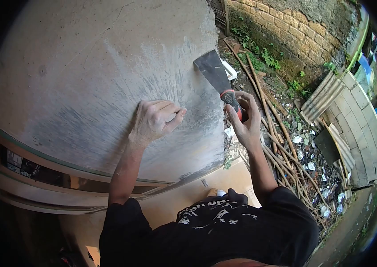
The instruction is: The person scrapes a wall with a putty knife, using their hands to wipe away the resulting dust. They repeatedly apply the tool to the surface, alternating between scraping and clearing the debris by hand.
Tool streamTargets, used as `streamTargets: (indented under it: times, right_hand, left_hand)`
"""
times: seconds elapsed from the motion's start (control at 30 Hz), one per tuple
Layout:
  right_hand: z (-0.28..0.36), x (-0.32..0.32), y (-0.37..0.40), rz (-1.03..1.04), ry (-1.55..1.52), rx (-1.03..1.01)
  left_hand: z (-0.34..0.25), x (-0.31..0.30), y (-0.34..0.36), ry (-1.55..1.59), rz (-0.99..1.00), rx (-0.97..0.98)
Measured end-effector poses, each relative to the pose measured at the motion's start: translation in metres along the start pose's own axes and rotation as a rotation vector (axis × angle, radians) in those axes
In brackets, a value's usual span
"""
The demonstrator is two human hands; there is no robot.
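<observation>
A putty knife [213, 72] with a wide dark blade and a black and red handle is in my right hand [247, 121]. My thumb and fingers grip its handle, and the blade points up and left, over the right edge of the plastered wall [77, 66]. Dusty and curled, my left hand [155, 119] is at the wall's scraped grey patch, its thumb and forefinger tips close together. Whether anything is inside those fingers is hidden. Dark scrape marks fan out on the wall around this hand.
Below the wall's lower edge runs a window frame [79, 182]. To the right, long bamboo poles [282, 147] lie among litter and weeds. A mossy brick wall [295, 31] stands behind them, with corrugated sheets [324, 98] and a grey block wall [357, 129] further right.
</observation>
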State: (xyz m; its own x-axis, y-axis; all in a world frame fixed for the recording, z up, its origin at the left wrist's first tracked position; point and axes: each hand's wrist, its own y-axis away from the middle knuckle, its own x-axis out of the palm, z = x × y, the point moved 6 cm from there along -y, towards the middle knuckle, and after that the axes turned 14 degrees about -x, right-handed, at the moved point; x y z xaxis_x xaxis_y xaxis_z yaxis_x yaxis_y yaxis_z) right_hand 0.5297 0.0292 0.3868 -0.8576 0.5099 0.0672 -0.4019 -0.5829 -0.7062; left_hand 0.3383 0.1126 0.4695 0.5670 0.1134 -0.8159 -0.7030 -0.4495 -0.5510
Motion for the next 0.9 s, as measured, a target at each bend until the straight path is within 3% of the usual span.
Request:
streamTargets:
  times: [0.1, 0.17, 0.27, 0.3, 0.37, 0.43, 0.5, 0.67, 0.73, 0.9]
  right_hand:
    - [0.006, -0.001, -0.004, -0.028, -0.025, -0.051]
    - [0.004, -0.004, -0.003, 0.012, 0.030, 0.007]
    - [0.018, -0.005, -0.006, -0.043, 0.231, -0.270]
    - [0.021, -0.007, -0.005, -0.046, 0.234, -0.273]
    - [0.031, -0.008, -0.003, 0.060, 0.366, -0.254]
    - [0.040, -0.008, -0.003, 0.011, 0.349, -0.259]
    - [0.040, -0.007, 0.000, 0.072, 0.412, -0.182]
    - [0.047, -0.004, -0.001, 0.007, 0.379, -0.226]
    - [0.042, -0.004, 0.002, 0.002, 0.367, -0.196]
    - [0.032, -0.007, 0.010, 0.022, 0.380, -0.128]
  left_hand:
    - [-0.021, 0.012, -0.009, 0.037, -0.023, 0.128]
    - [-0.052, 0.018, -0.013, 0.036, 0.000, 0.399]
    - [-0.081, 0.022, -0.035, -0.031, 0.114, 0.532]
    - [-0.091, 0.023, -0.045, -0.023, 0.145, 0.592]
    - [-0.098, 0.029, -0.065, -0.103, 0.166, 0.628]
    - [-0.101, 0.038, -0.079, -0.182, 0.187, 0.663]
    - [-0.098, 0.063, -0.083, -0.379, 0.430, 0.688]
    - [-0.106, 0.079, -0.093, -0.435, 0.588, 0.732]
    - [-0.102, 0.089, -0.097, -0.499, 0.753, 0.639]
    - [-0.106, 0.092, -0.096, -0.488, 0.770, 0.631]
